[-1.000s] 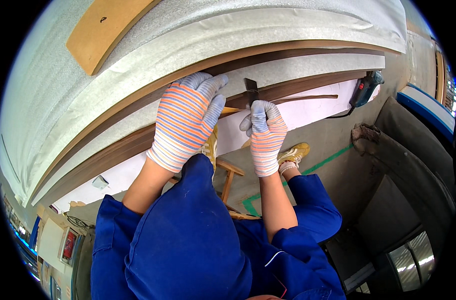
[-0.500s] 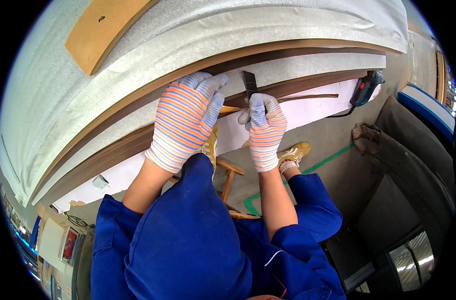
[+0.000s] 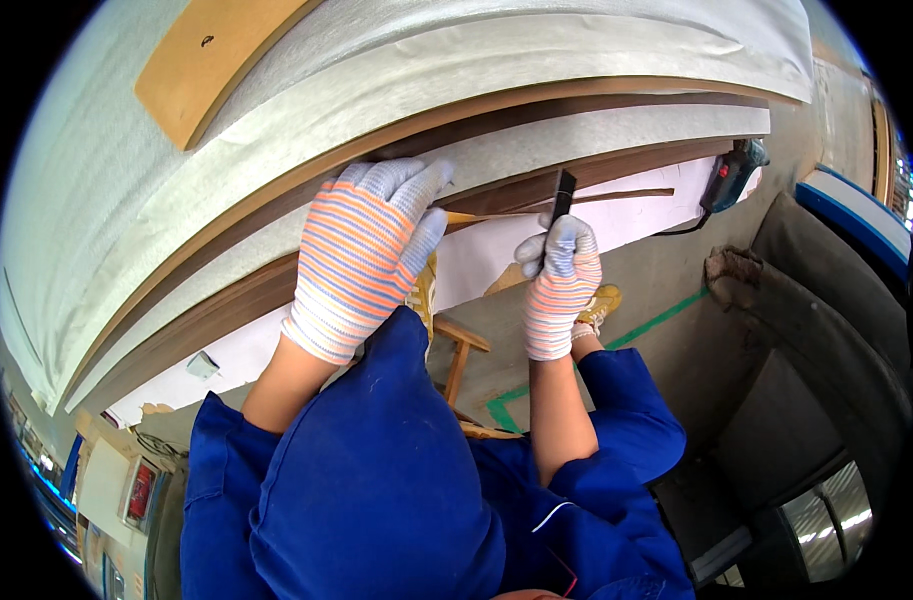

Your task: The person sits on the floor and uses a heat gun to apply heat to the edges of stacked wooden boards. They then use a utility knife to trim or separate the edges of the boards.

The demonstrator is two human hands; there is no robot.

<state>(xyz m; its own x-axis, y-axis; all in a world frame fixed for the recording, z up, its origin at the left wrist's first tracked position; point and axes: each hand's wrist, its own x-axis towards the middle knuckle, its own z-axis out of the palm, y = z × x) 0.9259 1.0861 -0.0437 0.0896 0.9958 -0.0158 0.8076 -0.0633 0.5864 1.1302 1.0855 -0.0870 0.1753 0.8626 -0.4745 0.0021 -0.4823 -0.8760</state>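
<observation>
My left hand (image 3: pixel 361 255), in a striped knit glove with greyish fingertips, lies against the brown edge strip (image 3: pixel 521 97) of a curved board. Its fingers are stretched out and its thumb stands apart. To the right, my right hand (image 3: pixel 564 285), in a matching glove, is closed round a flat black tool (image 3: pixel 563 193), blade-like with a slanted tip. The tool points up, apart from the upper edge strip. Below the left fingers, a thin yellowish-brown strip (image 3: pixel 466 218) runs rightward; its left end is hidden behind the hand.
White sheeting (image 3: pixel 396 65) covers the surface beyond the edge. A curved wooden piece (image 3: pixel 206 70) lies on it at the far left. A dark power tool (image 3: pixel 733 175) with a cord rests at the right. A wooden stool (image 3: pixel 461 345) and dark covered bulk (image 3: pixel 806 310) stand below.
My right hand has moved right and toward me with the black tool, drawing it away from the board's edge. My left hand has shifted slightly left and toward me.
</observation>
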